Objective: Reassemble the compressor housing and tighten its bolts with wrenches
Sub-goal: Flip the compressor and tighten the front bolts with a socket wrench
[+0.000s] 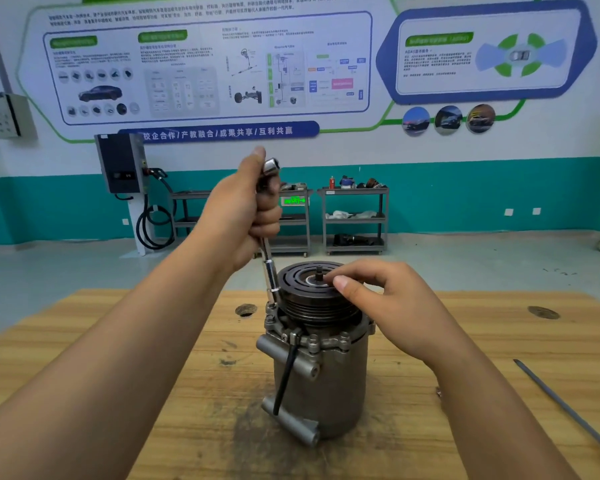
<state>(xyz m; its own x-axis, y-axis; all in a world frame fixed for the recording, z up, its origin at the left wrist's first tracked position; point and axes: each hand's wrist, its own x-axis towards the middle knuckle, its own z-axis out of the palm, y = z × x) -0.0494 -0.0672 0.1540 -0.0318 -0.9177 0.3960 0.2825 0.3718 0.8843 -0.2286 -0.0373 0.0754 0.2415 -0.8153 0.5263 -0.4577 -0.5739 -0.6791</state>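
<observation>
Compressor housing (pixel 326 382), grey cast-metal cylinder, upright mid wooden worktop (pixel 153 375), black grooved pulley (pixel 309 303) on top. Left hand (pixel 243 209) fingers (pixel 267 216) wrapped tight round chrome socket wrench (pixel 270 271), shaft upright, tip at housing's left flange. Right hand (pixel 385 299) fingers loosely bent, resting on pulley face, gripping nothing. Thin dark rod (pixel 565 410) lies well right

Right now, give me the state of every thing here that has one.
Compressor, upright on the table.
Socket wrench, near upright, tip on a flange bolt.
Left hand, grips the socket wrench.
Right hand, rests on the pulley.
Black key, slants down from a front bolt.
Long rod, lying on the table.
</observation>
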